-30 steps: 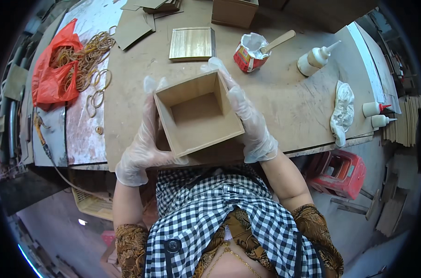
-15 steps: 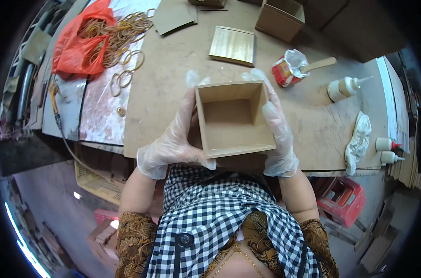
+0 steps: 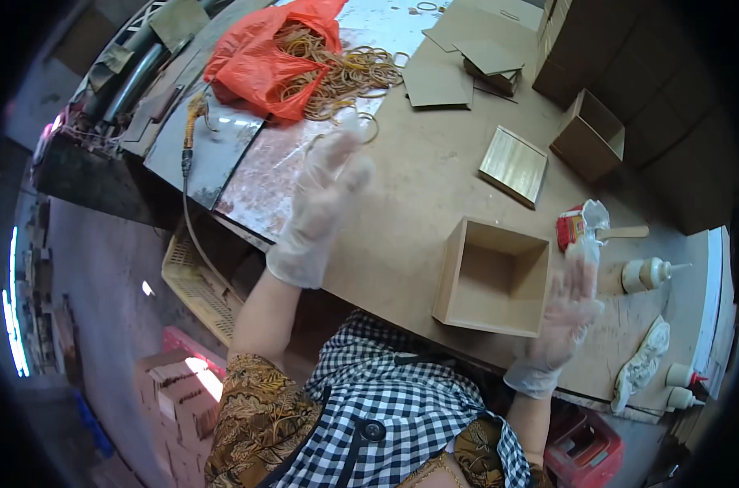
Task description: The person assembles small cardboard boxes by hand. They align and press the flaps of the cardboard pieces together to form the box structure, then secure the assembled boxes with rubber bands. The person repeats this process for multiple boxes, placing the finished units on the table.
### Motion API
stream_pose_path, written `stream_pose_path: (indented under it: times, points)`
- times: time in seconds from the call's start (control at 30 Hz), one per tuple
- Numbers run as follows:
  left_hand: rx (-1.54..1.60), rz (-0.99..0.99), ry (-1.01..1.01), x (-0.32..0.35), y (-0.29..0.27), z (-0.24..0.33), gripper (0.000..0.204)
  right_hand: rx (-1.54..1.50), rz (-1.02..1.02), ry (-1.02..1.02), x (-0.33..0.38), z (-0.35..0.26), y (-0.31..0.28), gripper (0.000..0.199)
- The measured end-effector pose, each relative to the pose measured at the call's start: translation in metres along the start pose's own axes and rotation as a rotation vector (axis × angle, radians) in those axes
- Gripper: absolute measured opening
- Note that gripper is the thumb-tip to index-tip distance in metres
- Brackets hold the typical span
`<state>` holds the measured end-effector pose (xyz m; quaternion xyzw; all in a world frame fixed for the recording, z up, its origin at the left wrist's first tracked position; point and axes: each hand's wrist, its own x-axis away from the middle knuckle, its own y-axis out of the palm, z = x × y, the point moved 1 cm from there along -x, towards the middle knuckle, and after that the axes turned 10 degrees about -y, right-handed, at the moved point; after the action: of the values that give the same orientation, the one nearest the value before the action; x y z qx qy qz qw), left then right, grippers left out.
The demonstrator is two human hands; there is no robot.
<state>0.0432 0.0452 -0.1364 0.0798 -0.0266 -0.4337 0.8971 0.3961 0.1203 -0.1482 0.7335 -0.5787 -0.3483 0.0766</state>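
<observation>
An open-topped wooden box [image 3: 449, 276] rests on the table near its front edge, its hollow inside facing me. My right hand [image 3: 566, 319], in a clear plastic glove, is just beside the box's right wall with its fingers stretched out; whether it touches the wall I cannot tell. Gloved the same way, my left hand [image 3: 321, 207] is off the box, over the left part of the table, fingers extended and holding nothing I can see. Just beyond its fingertips lies a heap of tan rubber bands [image 3: 357, 77], spilling from a red plastic bag [image 3: 251, 69].
A wooden panel [image 3: 513, 165], another open box [image 3: 589, 138] and flat boards [image 3: 437, 85] lie farther back. To the right are a glue pouch [image 3: 573, 228] with a wooden-handled stick, a white squeeze bottle [image 3: 644, 275] and a crumpled cloth [image 3: 644, 358]. A corded tool [image 3: 189, 138] lies left.
The box, earlier held between both hands, now sits on the table. My left hand has let go and moved left toward the rubber bands; my right hand has opened beside the box. The view has turned left.
</observation>
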Motion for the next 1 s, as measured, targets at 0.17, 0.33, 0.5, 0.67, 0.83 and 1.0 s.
stream_pose_path:
  times: [0.17, 0.33, 0.5, 0.67, 0.83, 1.0]
  points:
    - [-0.921, 0.369, 0.313, -0.073, -0.060, 0.009, 0.020, 0.219, -0.016, -0.058, 0.003, -0.015, -0.005, 0.058]
    - [-1.269, 0.312, 0.077, -0.131, -0.052, 0.010, 0.039, 0.196, -0.013, 0.032, 0.011, -0.010, 0.000, 0.045]
    - [-1.511, 0.398, -0.089, -0.162, -0.045, -0.009, 0.045, 0.235, 0.023, 0.024, 0.017, -0.013, -0.003, 0.040]
    - [-1.344, 0.398, 0.209, -0.153, -0.054, 0.016, 0.034, 0.363, 0.086, -0.024, 0.012, -0.029, -0.009, 0.037]
    - [-0.981, 0.150, 0.458, -0.091, 0.001, 0.087, 0.018, 0.607, -0.018, -0.246, -0.011, -0.052, 0.020, 0.039]
    - [-0.765, -0.172, 0.697, 0.014, 0.086, 0.116, 0.007, 0.857, -0.500, -0.374, -0.054, -0.059, 0.108, 0.045]
